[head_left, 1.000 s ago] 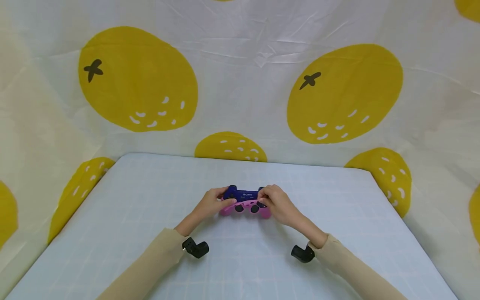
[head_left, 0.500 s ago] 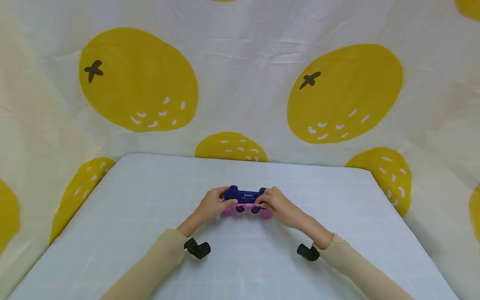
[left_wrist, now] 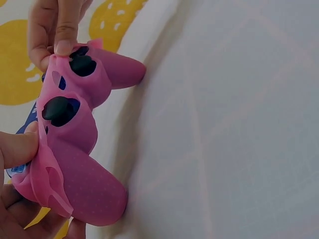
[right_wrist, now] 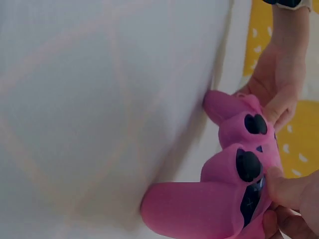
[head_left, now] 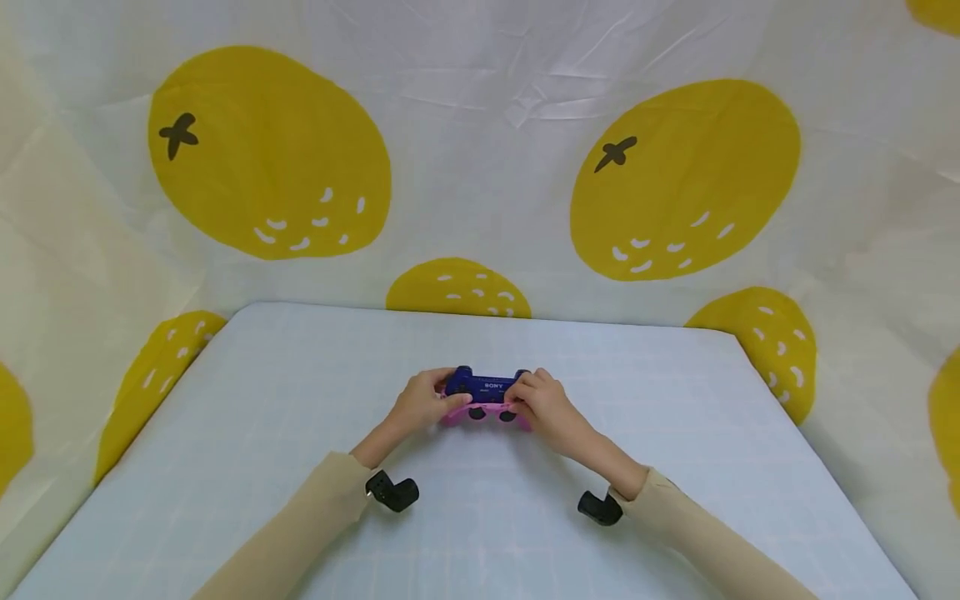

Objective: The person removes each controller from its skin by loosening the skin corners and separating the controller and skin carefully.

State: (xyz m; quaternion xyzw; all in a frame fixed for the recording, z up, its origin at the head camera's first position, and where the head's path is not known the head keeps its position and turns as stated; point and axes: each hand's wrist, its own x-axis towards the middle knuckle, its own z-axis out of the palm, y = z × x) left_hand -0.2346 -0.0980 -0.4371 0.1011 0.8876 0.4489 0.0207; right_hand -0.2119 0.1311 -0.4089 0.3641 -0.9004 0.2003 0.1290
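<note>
A dark blue game controller sits in a pink silicone cover just above the pale blue table, at its middle. My left hand grips the left end, thumb on the cover's edge. My right hand grips the right end, fingers pinching the cover's rim. In the left wrist view the pink cover shows both thumbstick holes and a strip of the blue controller. In the right wrist view the pink cover has its grips toward the table; my right thumb presses on it.
Black wrist cameras sit under both beige sleeves. A white cloth with large yellow fruit prints walls the table at the back and both sides. The table's rounded far corners lie at left and right.
My right hand has slid inward over the cover's right end, so less pink shows. The controller has stayed at about the same spot, and both hands still hold it.
</note>
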